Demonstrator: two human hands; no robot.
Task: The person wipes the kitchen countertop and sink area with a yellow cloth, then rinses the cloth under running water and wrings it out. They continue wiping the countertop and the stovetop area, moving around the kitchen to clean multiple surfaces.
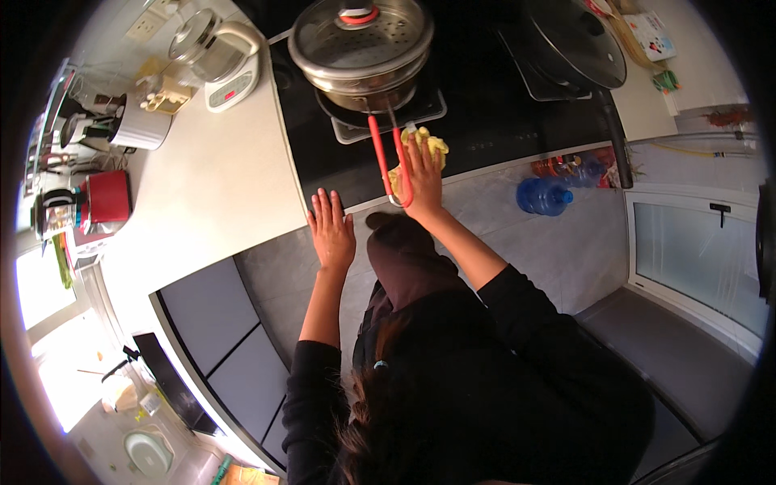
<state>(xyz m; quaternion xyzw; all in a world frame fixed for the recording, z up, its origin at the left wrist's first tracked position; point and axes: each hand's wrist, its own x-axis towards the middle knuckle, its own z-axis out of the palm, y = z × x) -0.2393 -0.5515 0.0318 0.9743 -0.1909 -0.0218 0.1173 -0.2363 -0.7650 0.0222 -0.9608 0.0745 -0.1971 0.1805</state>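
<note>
My right hand (pixel 424 182) lies palm down on a crumpled yellow cloth (pixel 438 147) at the front of the black glass cooktop (pixel 497 130). The cloth shows past the fingertips and to the left of the palm. Just left of this hand, a looped red handle (pixel 376 145) reaches forward from a stainless steel pot (pixel 361 66) with a glass lid, standing on a burner. Part of the cloth lies beneath the handle. My left hand (pixel 331 233) rests with fingers spread on the cooktop's front left corner, holding nothing.
A glass kettle (pixel 209 51) on a white base stands on the pale countertop (pixel 212 176) to the left. Nearby is a red appliance (pixel 108 197). A lidded black pan (pixel 570 48) sits at right, its long handle overhanging the edge. Blue plastic bottles (pixel 542 197) stand below on the floor.
</note>
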